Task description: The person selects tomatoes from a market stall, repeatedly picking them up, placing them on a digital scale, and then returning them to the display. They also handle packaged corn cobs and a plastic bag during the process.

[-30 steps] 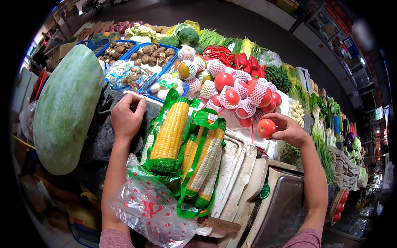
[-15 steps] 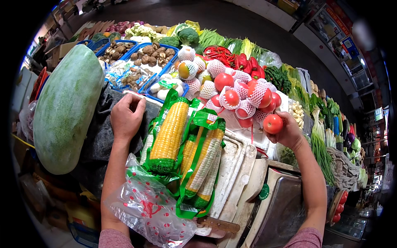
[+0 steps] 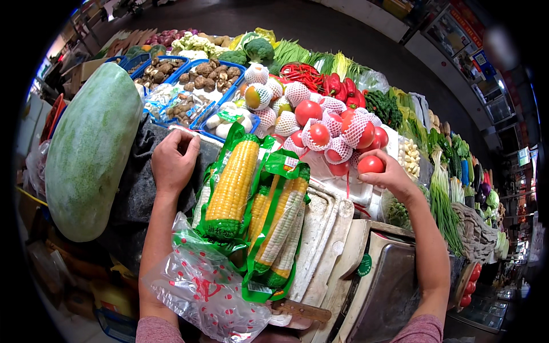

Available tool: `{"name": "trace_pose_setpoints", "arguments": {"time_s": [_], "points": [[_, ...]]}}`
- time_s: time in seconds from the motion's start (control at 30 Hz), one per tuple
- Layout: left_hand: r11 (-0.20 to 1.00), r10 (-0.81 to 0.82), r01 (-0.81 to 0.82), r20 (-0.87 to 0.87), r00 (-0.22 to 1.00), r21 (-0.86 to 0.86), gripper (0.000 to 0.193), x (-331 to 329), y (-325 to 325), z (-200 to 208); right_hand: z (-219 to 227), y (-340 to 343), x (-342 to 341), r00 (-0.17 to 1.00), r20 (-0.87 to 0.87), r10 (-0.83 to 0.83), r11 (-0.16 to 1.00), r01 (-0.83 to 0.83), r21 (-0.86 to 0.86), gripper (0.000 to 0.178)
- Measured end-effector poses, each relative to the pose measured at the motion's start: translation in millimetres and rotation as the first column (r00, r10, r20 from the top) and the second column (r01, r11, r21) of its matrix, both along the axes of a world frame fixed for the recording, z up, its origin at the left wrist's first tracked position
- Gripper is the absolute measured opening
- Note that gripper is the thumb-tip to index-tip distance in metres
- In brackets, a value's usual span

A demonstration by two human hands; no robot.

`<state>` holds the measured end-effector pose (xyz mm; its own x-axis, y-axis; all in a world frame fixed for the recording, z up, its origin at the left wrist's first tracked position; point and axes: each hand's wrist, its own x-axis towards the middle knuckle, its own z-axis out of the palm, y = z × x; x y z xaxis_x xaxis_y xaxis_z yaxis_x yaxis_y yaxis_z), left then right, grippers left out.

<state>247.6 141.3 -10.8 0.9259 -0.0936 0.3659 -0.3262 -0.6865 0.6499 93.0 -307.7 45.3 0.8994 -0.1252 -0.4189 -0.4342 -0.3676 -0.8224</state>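
A red tomato [image 3: 371, 164] is gripped by the fingers of my right hand [image 3: 394, 177], just at the near right edge of the pile of tomatoes in white foam nets [image 3: 320, 135]. My left hand [image 3: 176, 160] is curled closed at the back edge of a dark cloth [image 3: 134, 183], with nothing visible in it. Between my forearms lie green-trimmed packs of corn [image 3: 231, 188], with yellow and pale cobs inside. A clear plastic bag with red dots [image 3: 211, 291] rests against the near end of the packs, overlapping my left forearm.
A large pale-green winter melon [image 3: 94, 151] stands at the left. Blue trays of mushrooms [image 3: 209, 77] sit beyond the corn. A brown-handled knife [image 3: 303, 310] lies at the near edge, beside a worn scale-like metal plate [image 3: 383, 286]. Scallions [image 3: 440, 194] hang past my right arm.
My right hand has shifted slightly left and up with the tomato, and its fingers have turned around it. My left hand stays nearly where it was.
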Motion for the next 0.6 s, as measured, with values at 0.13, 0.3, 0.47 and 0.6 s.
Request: {"name": "trace_pose_setpoints", "arguments": {"time_s": [0.13,0.3,0.47,0.6], "points": [[1.0,-0.005,0.005,0.018,1.0,0.001,0.02,1,0,0,-9,-9,2,0.984,0.179,0.026,0.968,0.02,-0.25,0.069],[1.0,-0.005,0.005,0.01,1.0,0.003,0.02,1,0,-1,-8,-8,2,0.905,0.384,0.183,0.857,0.044,-0.513,0.064],[1.0,0.002,-0.002,-0.002,1.0,0.009,0.02,1,0,-1,-12,-6,4,0.952,0.281,0.122,0.854,0.044,-0.519,0.061],[1.0,-0.001,0.001,0.005,1.0,0.003,0.02,0,-1,0,-29,-8,3,0.955,0.269,0.123,0.878,0.022,-0.478,0.065]]}}
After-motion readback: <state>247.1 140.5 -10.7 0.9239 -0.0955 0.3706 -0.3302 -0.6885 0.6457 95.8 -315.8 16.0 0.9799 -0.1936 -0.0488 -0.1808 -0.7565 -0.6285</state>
